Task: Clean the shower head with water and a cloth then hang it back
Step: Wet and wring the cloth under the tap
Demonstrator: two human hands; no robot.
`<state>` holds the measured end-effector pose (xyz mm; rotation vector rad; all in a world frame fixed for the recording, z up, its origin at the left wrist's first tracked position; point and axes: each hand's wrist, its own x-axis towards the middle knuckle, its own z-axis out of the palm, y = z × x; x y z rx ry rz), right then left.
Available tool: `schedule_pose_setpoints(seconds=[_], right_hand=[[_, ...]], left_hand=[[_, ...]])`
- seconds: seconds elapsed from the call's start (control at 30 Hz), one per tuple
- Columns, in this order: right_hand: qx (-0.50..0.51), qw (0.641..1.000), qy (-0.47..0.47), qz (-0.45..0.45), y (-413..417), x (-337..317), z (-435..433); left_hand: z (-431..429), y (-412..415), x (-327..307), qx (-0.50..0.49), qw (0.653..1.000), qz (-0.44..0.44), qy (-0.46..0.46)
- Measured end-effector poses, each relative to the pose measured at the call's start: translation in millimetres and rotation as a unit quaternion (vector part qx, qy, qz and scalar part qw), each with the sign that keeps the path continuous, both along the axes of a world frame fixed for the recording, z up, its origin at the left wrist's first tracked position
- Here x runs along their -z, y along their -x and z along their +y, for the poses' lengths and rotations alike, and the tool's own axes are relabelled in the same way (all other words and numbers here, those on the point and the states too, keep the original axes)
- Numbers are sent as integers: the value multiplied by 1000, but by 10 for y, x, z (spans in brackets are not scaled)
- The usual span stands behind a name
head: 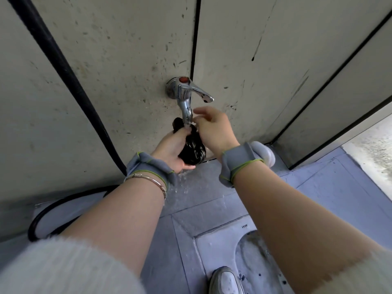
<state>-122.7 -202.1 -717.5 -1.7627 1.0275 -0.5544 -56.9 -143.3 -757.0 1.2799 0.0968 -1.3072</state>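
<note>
A chrome wall tap (184,96) with a lever handle sticks out of the stained wall. Just under its spout my left hand (176,149) is shut on a black, glossy, wet bunched cloth (194,150). Water runs from the spout onto the cloth and drips below my left hand (182,181). My right hand (212,128) hovers at the top of the cloth beside the spout, with its fingers apart and slightly blurred; the lower fingertips touch the cloth. A black hose (70,81) runs down the wall on the left and loops on the floor. I cannot make out a shower head.
Grey-blue floor tiles (318,187) are wet beneath the tap. A squat toilet pan (250,251) lies at the bottom right, with my grey shoe (226,281) beside it. A white rounded object (265,153) sits against the wall behind my right wrist.
</note>
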Motion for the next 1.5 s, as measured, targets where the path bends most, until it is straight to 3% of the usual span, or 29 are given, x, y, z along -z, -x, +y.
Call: schedule_pose_setpoints(seconds=[0.17,0.4,0.67,0.8,0.93,1.0,1.1,1.23,1.37,1.5], right_hand=[[18,995,84,-50,143,-411,-81],[-25,972,232,36,239,-654,108],[-56,955,276,91,191,-693,294],[-36,986,162,-15,309,-578,285],[-28,998,-49,-14,408,-342,283],[-61,974,-218,-31,457,-230,253],[-98,901,-409,-103,521,-141,234],[-61,882,-430,-180,498,-109,187],[-34,879,-413,-235,469,-66,115],[-49,886,-391,-244,412,-82,62]], left_hand=[[-11,118,-145,-15,1000,-7,-20],[153,117,-309,-27,996,-66,-47],[347,209,-457,23,989,-119,-89],[378,229,-475,35,986,-142,-79],[413,329,-556,81,988,-124,-51],[410,370,-606,118,985,-121,-22],[362,463,-624,139,975,-170,-21],[299,502,-555,94,963,-252,-34],[383,404,-488,141,980,-139,-24],[419,397,-476,227,971,-37,60]])
